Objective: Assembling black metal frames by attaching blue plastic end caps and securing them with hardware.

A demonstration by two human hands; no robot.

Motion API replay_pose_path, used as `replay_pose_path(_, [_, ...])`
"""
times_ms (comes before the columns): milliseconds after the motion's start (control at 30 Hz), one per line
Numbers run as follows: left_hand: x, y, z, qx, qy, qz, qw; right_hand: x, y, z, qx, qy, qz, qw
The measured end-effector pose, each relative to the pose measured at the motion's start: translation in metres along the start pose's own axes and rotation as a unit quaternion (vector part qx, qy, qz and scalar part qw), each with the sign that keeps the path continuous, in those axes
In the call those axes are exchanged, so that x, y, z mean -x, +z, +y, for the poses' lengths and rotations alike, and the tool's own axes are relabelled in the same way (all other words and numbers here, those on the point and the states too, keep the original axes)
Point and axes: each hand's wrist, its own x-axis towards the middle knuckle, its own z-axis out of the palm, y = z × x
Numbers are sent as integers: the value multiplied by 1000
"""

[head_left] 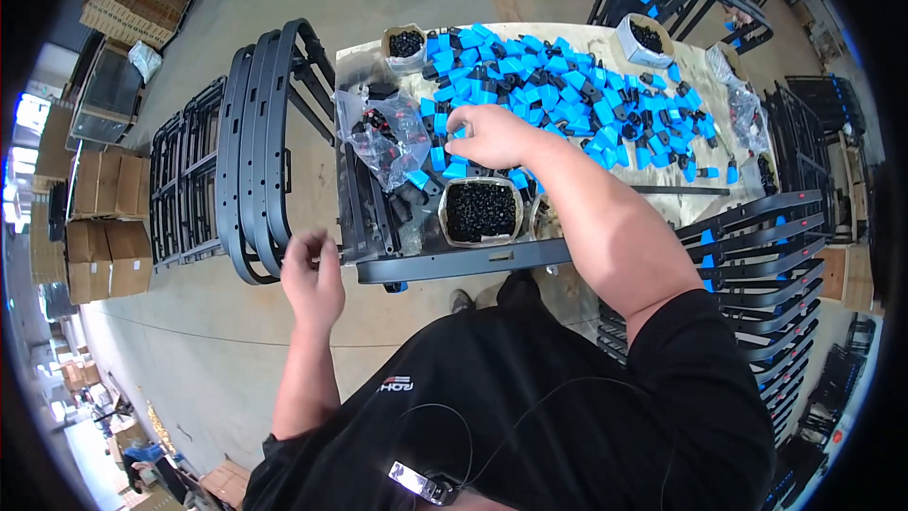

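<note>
Right hand (490, 135) reaches across the table (690, 203) at centre frame, fingers curled narrow over the blue plastic clips (558, 85); whether one is already pinched cannot be told. Left hand (312, 279), lower left of centre, is closed loosely beside the end of a long black frame rail (463, 260) that lies along the table's near edge, touching or just short of it. A tub of small black parts (480, 211) stands just behind the rail, and a clear bag of black parts (383, 132) lies left of the clips. Judged step: picking a clip for fitting to the rail. Next move calls for a firm pinch on a single clip and a steadied rail end.
</note>
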Motion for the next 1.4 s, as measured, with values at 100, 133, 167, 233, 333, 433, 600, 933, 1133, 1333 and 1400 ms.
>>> replay_pose_path(100, [-74, 38, 38, -116, 62, -116, 984, 1, -1, 9, 87, -7, -70, 994])
replay_pose_path(133, [-102, 60, 38, -163, 44, -175, 970, 3, 0, 8, 85, -3, -68, 994])
replay_pose_path(167, [-131, 82, 22, -244, 54, -201, 947, 4, -2, 2, 74, -6, -77, 994])
replay_pose_path(233, [-179, 127, -38, -366, 47, -254, 894, -1, -3, 7, 65, -15, -82, 994])
replay_pose_path(333, [-225, 160, -98, -452, 23, -281, 846, -8, -21, 17, 116, -6, -55, 992])
replay_pose_path(433, [-247, 167, -123, -543, 42, -336, 769, -1, -43, 7, 34, 61, 247, 966])
replay_pose_path(600, [-250, 210, -120, -588, 61, -350, 727, 5, -39, 11, 77, 64, 166, 981])
replay_pose_path(933, [-232, 177, -105, -519, 168, -220, 809, 8, -38, 8, 58, 61, 111, 990])
replay_pose_path(1133, [-211, 156, -66, -391, 97, -173, 899, 6, -34, 18, 48, 23, 138, 989])
replay_pose_path(1333, [-155, 130, -15, -161, 12, -152, 975, -1, -34, 13, 82, 5, 35, 996])
replay_pose_path(1400, [-131, 117, 5, 105, -47, -203, 972, -5, -35, 17, 88, 12, 31, 996])
